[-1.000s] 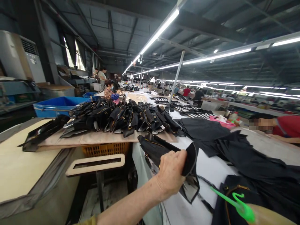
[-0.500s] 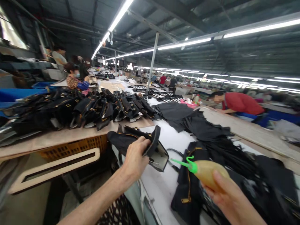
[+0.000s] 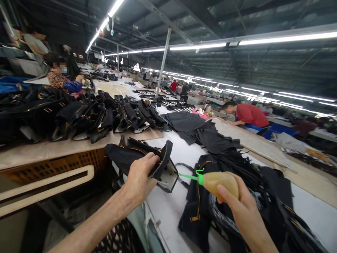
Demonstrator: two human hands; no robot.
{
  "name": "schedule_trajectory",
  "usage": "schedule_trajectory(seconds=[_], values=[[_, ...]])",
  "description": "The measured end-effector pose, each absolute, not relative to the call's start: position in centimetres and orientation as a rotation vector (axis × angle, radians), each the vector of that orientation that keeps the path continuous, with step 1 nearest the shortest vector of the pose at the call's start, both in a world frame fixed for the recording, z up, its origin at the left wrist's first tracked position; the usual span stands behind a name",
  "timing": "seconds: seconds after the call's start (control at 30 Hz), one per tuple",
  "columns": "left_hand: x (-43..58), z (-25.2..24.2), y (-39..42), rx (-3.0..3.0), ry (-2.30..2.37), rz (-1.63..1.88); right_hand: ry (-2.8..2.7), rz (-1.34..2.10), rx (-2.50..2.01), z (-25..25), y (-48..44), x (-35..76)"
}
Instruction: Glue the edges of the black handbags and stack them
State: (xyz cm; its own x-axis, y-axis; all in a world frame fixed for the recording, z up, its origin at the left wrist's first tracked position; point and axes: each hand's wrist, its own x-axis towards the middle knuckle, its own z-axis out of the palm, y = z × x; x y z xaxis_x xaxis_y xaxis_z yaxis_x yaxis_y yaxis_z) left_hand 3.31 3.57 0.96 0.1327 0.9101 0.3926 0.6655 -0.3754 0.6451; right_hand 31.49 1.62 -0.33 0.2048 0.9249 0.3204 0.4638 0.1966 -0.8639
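My left hand (image 3: 143,174) is closed on a black bag (image 3: 123,153) with gold zips, its fingers gripping near the upright flap. The bag's pale inner side (image 3: 168,177) faces right. In my right hand (image 3: 238,200) is a squeeze bottle (image 3: 218,182) of yellowish liquid, with a green nozzle pointing left. The nozzle tip is close to the pale side of the bag; whether it touches, I cannot tell. Below the bottle lies a black piece with a gold zip (image 3: 196,218) on the white tabletop (image 3: 164,225).
A long row of black bags (image 3: 86,116) covers the table at the left. Flat black pieces (image 3: 186,124) are stacked ahead. A pale slotted frame (image 3: 47,189) juts out at lower left, near an orange crate (image 3: 60,163). Co-workers sit or lean at tables; one wears a red shirt (image 3: 251,114).
The view has turned a little to the right. The nozzle tip is slightly nearer the bag's pale side. Both hands keep their holds.
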Motion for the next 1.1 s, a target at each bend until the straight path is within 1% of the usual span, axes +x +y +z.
schedule_trajectory(seconds=[0.23,0.47,0.6,0.7,0.9,1.1], values=[[3.3,1.4,4.1,2.066,1.551,1.123,-1.635,0.24,-1.526,-0.3,1.6,31.0],[3.1,1.7,4.7,2.066,1.552,1.117,-1.912,-0.09,-1.336,-0.5,2.1,30.3],[3.1,1.7,4.8,2.069,1.546,1.138,-2.076,-0.17,-1.157,-0.7,2.2,30.2],[3.0,1.5,4.8,2.072,1.545,1.145,-2.153,-0.215,-1.116,-0.9,2.0,30.2],[3.0,0.9,4.4,2.087,1.527,1.12,-2.175,-0.239,-1.134,-0.5,1.5,30.0],[2.8,0.8,3.9,2.088,1.51,1.114,-2.043,-0.242,-1.275,0.0,1.5,30.1]])
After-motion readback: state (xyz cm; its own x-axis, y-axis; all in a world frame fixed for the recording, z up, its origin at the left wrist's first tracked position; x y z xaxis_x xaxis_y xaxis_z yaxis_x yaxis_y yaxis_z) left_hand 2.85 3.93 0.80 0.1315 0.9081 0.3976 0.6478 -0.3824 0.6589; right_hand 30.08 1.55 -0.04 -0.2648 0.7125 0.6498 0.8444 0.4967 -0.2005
